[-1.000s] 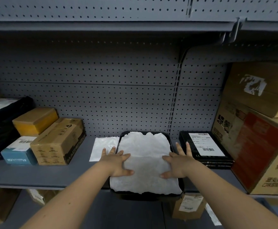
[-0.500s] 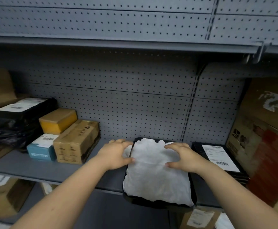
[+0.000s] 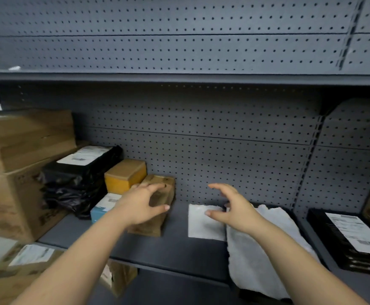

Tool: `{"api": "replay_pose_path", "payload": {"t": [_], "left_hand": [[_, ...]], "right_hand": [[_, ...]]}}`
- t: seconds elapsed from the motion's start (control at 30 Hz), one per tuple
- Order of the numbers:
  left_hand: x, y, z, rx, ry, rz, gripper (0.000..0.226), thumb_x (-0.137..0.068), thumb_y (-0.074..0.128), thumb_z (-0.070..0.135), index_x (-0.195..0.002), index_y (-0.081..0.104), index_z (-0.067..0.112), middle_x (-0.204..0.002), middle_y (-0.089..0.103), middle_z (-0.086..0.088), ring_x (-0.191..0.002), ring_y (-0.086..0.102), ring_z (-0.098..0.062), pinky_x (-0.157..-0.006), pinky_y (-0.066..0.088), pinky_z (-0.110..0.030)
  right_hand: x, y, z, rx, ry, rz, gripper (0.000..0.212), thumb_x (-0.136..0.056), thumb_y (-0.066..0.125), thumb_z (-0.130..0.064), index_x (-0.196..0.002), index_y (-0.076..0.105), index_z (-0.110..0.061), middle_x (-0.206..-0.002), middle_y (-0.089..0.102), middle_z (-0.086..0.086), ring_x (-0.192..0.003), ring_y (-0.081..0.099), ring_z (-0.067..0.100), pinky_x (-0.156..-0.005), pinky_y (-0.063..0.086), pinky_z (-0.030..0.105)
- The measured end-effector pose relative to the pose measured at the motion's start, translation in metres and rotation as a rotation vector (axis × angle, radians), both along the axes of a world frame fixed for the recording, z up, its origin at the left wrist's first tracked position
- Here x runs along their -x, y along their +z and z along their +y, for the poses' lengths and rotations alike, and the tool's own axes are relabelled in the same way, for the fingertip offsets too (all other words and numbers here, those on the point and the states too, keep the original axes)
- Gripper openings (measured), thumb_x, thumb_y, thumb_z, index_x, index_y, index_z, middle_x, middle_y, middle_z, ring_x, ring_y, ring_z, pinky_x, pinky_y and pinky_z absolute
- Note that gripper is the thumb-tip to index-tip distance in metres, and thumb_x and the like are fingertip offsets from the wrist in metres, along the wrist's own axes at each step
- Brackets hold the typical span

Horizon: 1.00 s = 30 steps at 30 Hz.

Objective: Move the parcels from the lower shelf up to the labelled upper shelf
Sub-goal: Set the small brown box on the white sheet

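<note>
My left hand [image 3: 141, 204] hovers open in front of a long brown cardboard box [image 3: 157, 208] on the grey shelf [image 3: 173, 249], thumb and fingers spread around its end. My right hand [image 3: 230, 208] is open too, above a flat white envelope [image 3: 203, 225] and the near edge of a white-wrapped parcel [image 3: 265, 258] in a black tray. An orange-brown box [image 3: 124, 175] and a small blue box [image 3: 103, 208] sit just left of the brown box. The upper shelf [image 3: 179, 77] runs across above.
A black plastic-wrapped parcel [image 3: 78, 181] with a label and stacked large cartons [image 3: 14, 172] fill the shelf's left end. A black labelled box [image 3: 351, 236] lies at the right. More labelled cartons [image 3: 25, 267] sit on the level below.
Both hands have lifted off the white-wrapped parcel and moved left, fingers spread. The view has swung left and up, showing more of the upper shelf.
</note>
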State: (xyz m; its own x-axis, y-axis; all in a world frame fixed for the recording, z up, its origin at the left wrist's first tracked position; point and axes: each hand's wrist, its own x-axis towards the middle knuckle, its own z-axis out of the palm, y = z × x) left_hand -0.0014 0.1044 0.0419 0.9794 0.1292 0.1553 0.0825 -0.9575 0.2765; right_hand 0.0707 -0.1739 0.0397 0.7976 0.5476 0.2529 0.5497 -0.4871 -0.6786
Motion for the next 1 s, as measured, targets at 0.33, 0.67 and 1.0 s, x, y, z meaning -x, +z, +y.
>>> {"api": "replay_pose_path", "payload": {"t": [0.33, 0.67, 1.0], "left_hand": [[-0.012, -0.032, 0.089, 0.194, -0.048, -0.014, 0.057, -0.09, 0.054, 0.057, -0.14, 0.047, 0.032, -0.145, 0.044, 0.005, -0.128, 0.044, -0.015, -0.107, 0.04, -0.034], [-0.04, -0.052, 0.09, 0.37, -0.068, 0.019, 0.055, -0.095, 0.052, 0.046, -0.145, 0.041, 0.024, -0.143, 0.05, 0.002, -0.126, 0.05, -0.016, -0.102, 0.045, -0.035], [-0.034, -0.07, 0.07, 0.538, -0.133, -0.229, 0.041, -0.092, 0.062, 0.026, -0.132, 0.053, 0.027, -0.138, 0.047, 0.007, -0.129, 0.044, -0.012, -0.108, 0.04, -0.033]], "right_hand": [[0.007, -0.039, 0.141, -0.189, -0.068, 0.164, 0.047, -0.086, 0.071, -0.032, -0.128, 0.051, -0.036, -0.132, 0.044, -0.014, -0.121, 0.04, 0.004, -0.098, 0.036, 0.022], [-0.014, -0.071, 0.2, -0.294, -0.161, 0.479, 0.086, -0.074, 0.07, -0.05, -0.146, 0.023, -0.047, -0.133, 0.057, -0.006, -0.118, 0.057, 0.013, -0.103, 0.047, 0.037], [0.011, -0.074, 0.191, -0.489, -0.076, 0.392, 0.069, -0.089, 0.068, -0.019, -0.143, 0.027, -0.034, -0.128, 0.061, -0.012, -0.116, 0.059, 0.0, -0.094, 0.048, 0.018]]}}
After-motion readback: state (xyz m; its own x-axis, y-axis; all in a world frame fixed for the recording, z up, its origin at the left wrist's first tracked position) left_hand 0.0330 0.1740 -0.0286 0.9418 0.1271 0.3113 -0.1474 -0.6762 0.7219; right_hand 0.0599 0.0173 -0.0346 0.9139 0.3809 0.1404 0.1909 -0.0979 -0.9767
